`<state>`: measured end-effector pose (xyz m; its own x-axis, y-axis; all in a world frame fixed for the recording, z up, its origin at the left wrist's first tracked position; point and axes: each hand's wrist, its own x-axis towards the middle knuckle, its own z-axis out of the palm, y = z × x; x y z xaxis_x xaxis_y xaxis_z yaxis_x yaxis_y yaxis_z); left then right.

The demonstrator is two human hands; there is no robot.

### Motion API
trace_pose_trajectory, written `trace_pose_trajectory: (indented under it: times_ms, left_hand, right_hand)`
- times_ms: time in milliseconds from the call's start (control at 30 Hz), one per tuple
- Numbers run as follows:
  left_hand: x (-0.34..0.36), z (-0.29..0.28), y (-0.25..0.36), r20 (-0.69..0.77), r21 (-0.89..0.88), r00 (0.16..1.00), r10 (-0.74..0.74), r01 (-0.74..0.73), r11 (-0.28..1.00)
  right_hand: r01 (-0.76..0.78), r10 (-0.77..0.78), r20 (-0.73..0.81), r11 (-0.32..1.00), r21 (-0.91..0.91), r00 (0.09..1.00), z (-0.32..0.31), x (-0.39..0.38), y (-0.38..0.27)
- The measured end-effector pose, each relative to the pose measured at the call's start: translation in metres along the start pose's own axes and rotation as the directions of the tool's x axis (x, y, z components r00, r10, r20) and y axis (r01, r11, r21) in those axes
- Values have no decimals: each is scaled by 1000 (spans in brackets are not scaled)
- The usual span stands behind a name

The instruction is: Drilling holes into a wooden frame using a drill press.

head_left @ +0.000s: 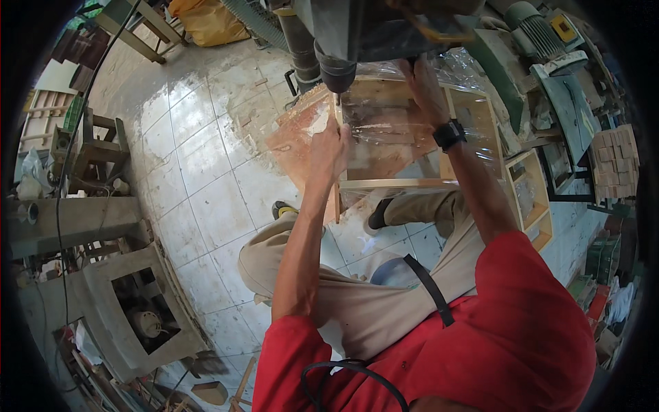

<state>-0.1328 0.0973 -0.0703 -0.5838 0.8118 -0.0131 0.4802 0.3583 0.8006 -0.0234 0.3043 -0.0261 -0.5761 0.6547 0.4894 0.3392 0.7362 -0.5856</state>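
Note:
A drill press fills the top of the view, with its dark chuck [338, 75] and bit pointing down. Right below the bit, my left hand [329, 147] is closed on a narrow wooden strip [336, 206], which runs toward me past my wrist. Under it lies a reddish-brown board [292, 141] dusted with wood shavings. My right hand [424, 86] reaches up beside the machine's head, its fingers curled at the dark underside. What they grip there is hidden. A black watch [449, 134] sits on that wrist.
A pale wooden frame [398, 183] partly wrapped in clear film stands behind and right of my left hand. Another open wooden frame [528, 185] is beside my right arm. A motor [532, 31] and stacked wood blocks [614, 161] are farther right. A grey machine [130, 309] stands left.

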Motion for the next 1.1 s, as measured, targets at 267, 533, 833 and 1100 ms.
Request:
trace_pose_trajectory:
  times_ms: [267, 533, 833, 1100]
  left_hand:
    - [-1, -8, 3, -29, 46, 999, -30, 31, 998]
    - [4, -1, 7, 14, 12, 1000, 3, -4, 1000]
    - [-5, -7, 2, -44, 29, 996, -78, 79, 996]
    - [-4, 3, 14, -45, 21, 995, -87, 88, 996]
  right_hand:
    - [180, -233, -97, 907, -382, 968, -213, -12, -86]
    - [53, -17, -139, 965, 258, 990, -235, 133, 162]
    - [-901, 764, 556, 73, 429, 327, -142, -111, 98]
    - [-893, 743, 557, 121, 433, 371, -164, -120, 124]
